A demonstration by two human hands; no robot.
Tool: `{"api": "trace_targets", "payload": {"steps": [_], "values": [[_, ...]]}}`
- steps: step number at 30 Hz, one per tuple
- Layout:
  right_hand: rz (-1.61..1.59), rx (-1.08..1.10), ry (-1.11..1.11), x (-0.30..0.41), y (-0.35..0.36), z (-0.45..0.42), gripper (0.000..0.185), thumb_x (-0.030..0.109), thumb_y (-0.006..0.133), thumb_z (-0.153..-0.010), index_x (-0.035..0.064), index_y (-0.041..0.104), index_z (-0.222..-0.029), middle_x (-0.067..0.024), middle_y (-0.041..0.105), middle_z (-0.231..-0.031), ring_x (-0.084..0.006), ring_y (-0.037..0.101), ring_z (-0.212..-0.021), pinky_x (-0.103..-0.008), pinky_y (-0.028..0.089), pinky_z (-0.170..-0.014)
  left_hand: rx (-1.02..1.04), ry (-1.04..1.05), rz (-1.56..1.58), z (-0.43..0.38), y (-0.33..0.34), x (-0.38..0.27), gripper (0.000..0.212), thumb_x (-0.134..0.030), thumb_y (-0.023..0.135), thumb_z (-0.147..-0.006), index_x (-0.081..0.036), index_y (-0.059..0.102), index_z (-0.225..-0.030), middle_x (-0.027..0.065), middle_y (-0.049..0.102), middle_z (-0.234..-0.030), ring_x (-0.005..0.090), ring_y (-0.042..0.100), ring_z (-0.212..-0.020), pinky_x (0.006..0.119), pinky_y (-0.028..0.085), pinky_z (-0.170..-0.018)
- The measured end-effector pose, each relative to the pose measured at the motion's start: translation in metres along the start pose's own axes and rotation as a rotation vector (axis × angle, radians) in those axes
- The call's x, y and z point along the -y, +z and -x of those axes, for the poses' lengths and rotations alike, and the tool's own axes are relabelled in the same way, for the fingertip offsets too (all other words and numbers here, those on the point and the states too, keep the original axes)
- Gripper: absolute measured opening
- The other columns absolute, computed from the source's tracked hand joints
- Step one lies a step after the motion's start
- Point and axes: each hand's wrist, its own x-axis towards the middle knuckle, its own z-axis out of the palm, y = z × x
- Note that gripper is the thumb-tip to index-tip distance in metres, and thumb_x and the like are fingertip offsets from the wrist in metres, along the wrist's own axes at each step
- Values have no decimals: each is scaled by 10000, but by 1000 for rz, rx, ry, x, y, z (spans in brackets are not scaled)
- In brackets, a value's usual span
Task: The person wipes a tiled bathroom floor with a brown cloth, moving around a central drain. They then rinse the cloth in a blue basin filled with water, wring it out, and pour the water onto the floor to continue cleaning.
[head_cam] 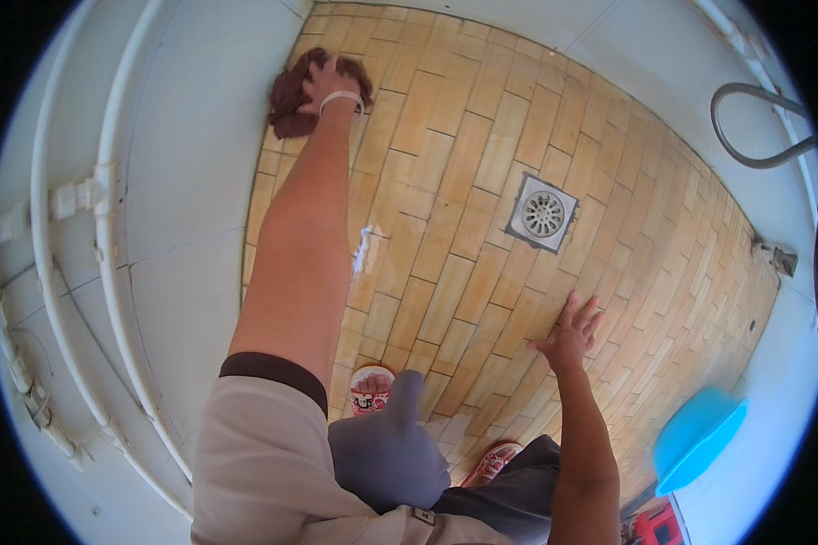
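Observation:
My left hand presses a dark maroon cloth onto the floor at the far left, close to the wall. A pale band circles that wrist. Part of the cloth is hidden beneath the palm. With fingers spread, my right hand holds nothing and is low over the tiled floor; whether it touches the tiles I cannot tell. Ahead of it lies a square metal floor drain with a round slotted grate. A bright reflection shows on the tiles beside my left forearm.
White pipes run along the left wall. A blue plastic basin leans at the right wall, near a red object. A grey hose loops at upper right. My feet wear red-and-white patterned slippers.

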Motion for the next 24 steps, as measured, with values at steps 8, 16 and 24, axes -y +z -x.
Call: {"api": "trace_targets", "payload": {"steps": [8, 16, 24], "values": [[-1, 9, -4, 6, 2, 0, 1297, 299, 874, -446, 275, 43, -1441, -187, -117, -1482, -474, 0, -1340, -572, 267, -961, 192, 787, 319, 50, 76, -129, 285, -210, 523, -860, -282, 580, -1129, 71, 623, -1086, 294, 556, -1045, 400, 402, -920], [39, 46, 7, 9, -10, 4, 1258, 323, 864, -491, 294, 34, -1437, -177, -103, -1485, -466, 25, -1340, -565, 308, -955, 694, 942, 461, 186, 75, -114, 225, -124, 536, -853, -172, 599, -1063, 71, 594, -1118, 248, 554, -1043, 363, 417, -896], [59, 164, -40, 1, -29, 13, 1156, 354, 806, -616, 273, -4, -1437, -183, -99, -1484, -461, 67, -1336, -571, 312, -956, 1099, 75, 1587, 295, 19, -102, 279, -78, 455, -899, -58, 482, -1176, 119, 562, -1131, 243, 542, -1051, 404, 460, -906]]}}
